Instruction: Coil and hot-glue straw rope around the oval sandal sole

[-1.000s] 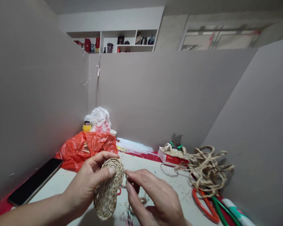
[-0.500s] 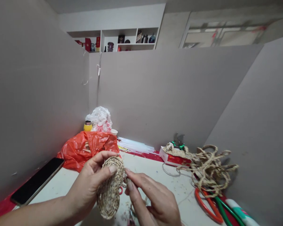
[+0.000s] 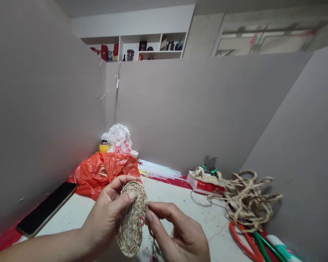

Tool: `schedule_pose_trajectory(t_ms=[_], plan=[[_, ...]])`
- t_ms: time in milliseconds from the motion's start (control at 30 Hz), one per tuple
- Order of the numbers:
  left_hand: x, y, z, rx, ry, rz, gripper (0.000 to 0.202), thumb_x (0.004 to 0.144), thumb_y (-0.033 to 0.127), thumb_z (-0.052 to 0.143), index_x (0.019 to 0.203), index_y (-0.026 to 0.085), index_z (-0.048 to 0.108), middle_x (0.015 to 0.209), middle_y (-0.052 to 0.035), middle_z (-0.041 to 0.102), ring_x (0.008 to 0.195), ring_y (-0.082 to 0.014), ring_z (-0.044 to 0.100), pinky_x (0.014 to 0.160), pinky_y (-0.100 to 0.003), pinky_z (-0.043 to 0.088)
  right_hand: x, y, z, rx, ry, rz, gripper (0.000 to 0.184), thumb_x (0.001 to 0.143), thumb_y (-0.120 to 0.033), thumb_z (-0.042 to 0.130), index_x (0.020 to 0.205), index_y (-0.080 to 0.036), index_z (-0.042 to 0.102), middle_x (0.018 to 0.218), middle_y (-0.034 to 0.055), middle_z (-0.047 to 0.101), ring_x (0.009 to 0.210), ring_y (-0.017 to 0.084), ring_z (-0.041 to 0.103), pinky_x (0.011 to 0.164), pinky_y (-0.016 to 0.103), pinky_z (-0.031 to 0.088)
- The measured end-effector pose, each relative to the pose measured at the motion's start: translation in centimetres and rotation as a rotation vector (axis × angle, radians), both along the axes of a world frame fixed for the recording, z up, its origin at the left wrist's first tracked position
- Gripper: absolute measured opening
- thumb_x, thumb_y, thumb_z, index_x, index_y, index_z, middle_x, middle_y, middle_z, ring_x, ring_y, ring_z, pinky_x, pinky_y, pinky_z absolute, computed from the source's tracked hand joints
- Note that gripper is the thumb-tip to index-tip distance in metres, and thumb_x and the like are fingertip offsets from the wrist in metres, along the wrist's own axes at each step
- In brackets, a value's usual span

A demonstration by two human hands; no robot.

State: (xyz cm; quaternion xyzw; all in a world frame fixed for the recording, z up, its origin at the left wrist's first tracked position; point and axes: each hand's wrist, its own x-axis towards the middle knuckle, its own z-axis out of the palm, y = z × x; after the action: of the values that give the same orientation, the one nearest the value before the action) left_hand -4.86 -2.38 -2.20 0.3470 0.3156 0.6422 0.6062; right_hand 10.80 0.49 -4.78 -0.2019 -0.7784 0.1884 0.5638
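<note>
A small sole-shaped piece of coiled, braided straw [image 3: 129,225] is held upright above the table at the lower middle. My left hand [image 3: 109,209] grips its upper left side, thumb across the face and fingers behind. At its right edge, my right hand [image 3: 177,229] is closed, thumb and forefinger pinched together. What sits in that pinch is too small to make out. Below the right hand, a strand and part of a tool hang partly hidden. A bit of red [image 3: 142,220] shows just behind the straw piece.
A phone [image 3: 47,209] lies left, beside a red plastic bag [image 3: 84,173] holding sticks. Clear glue sticks [image 3: 160,170] lie at the back. To the right are a red-white box [image 3: 205,186], green-handled pliers [image 3: 210,169], tangled straw rope [image 3: 251,200] and large red and green handles [image 3: 242,240].
The whole view has shifted slightly. My right hand's fingers have changed position a little at the edge of the straw piece; the left hand keeps its grip.
</note>
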Motion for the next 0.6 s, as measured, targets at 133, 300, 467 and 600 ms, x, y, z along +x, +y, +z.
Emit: schedule_pose_trajectory(t_ms=[133,300,467,600], plan=[[0.0,0.1,0.0,0.01,-0.027,0.005,0.023,0.08,0.02,0.066,0.101,0.023,0.057,0.08,-0.0012,0.064,0.067,-0.0128,0.062,0.068,-0.026,0.05,0.0,0.2,-0.7,0.069,0.028,0.004,0.037,0.078,-0.002,0.063,0.109,-0.022,0.065,0.089,0.0043,0.075,0.073,0.017,0.072,0.067,0.027,0.06],[0.0,0.0,0.0,-0.002,-0.066,0.032,0.024,0.081,0.019,0.065,0.102,0.024,0.055,0.079,0.0003,0.063,0.069,-0.0131,0.062,0.068,-0.026,0.048,-0.8,0.3,-1.9,0.073,0.051,0.014,0.049,0.079,-0.002,0.063,0.122,-0.025,0.061,0.102,0.0058,0.075,0.083,0.019,0.073,0.07,0.027,0.062],[0.2,0.4,-0.7,0.022,-0.095,0.069,0.024,0.083,0.021,0.063,0.104,0.025,0.052,0.077,0.0021,0.062,0.064,-0.0119,0.061,0.067,-0.027,0.048,-2.2,0.3,-3.7,-0.019,0.132,-0.019,0.054,0.077,-0.007,0.065,0.128,-0.022,0.057,0.104,0.0077,0.074,0.076,0.019,0.073,0.065,0.026,0.063],[0.2,0.8,-1.3,0.043,-0.079,0.1,0.024,0.084,0.021,0.062,0.105,0.026,0.051,0.081,0.0021,0.062,0.069,-0.0114,0.06,0.07,-0.026,0.047,-2.6,0.7,-4.4,-0.137,0.172,-0.015,0.045,0.08,-0.013,0.065,0.124,-0.022,0.06,0.11,0.0097,0.072,0.084,0.021,0.073,0.069,0.026,0.063]])
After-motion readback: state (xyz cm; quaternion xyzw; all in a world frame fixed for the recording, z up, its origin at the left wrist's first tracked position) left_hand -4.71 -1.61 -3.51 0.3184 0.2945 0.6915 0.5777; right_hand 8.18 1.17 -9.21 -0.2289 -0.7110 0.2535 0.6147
